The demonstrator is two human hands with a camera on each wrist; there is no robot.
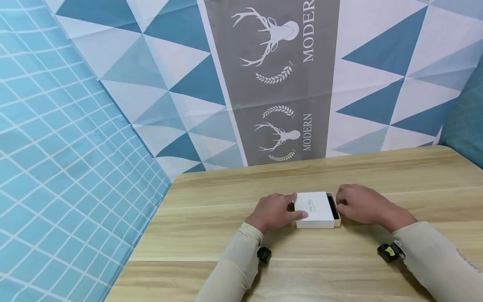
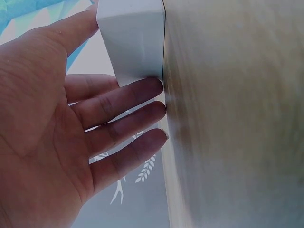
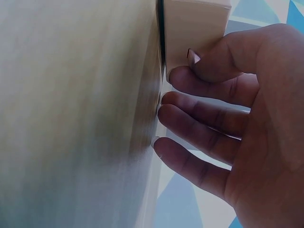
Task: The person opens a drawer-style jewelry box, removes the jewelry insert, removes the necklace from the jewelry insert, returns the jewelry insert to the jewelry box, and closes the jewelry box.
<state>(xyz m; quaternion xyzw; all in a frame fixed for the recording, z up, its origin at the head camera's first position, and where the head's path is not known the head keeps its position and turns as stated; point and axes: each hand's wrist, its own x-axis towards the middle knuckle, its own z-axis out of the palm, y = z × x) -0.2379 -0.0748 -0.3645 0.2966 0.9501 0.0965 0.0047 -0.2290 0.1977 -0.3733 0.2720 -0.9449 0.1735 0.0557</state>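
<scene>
A white slide-out box with fine grey script on its top lies flat on the table. Its white sleeve point(image 1: 314, 206) is held at the left end by my left hand point(image 1: 274, 211), thumb at the near side and index finger at the far corner. The left wrist view shows the other fingers of that hand point(image 2: 114, 118) extended below the sleeve's end. From the sleeve's right end the tan inner tray point(image 1: 337, 222) sticks out a little, with something dark inside. My right hand point(image 1: 358, 204) pinches at the tray's end point(image 3: 194, 28) with thumb and index finger.
The wood-grain table point(image 1: 211, 243) spreads around the box. Behind it hangs a patterned cloth point(image 1: 286, 92) with triangles and deer heads. A blue gridded cloth point(image 1: 68, 167) borders the left side. Dark devices sit at both wrists, one point(image 1: 264, 254) left and one point(image 1: 390, 252) right.
</scene>
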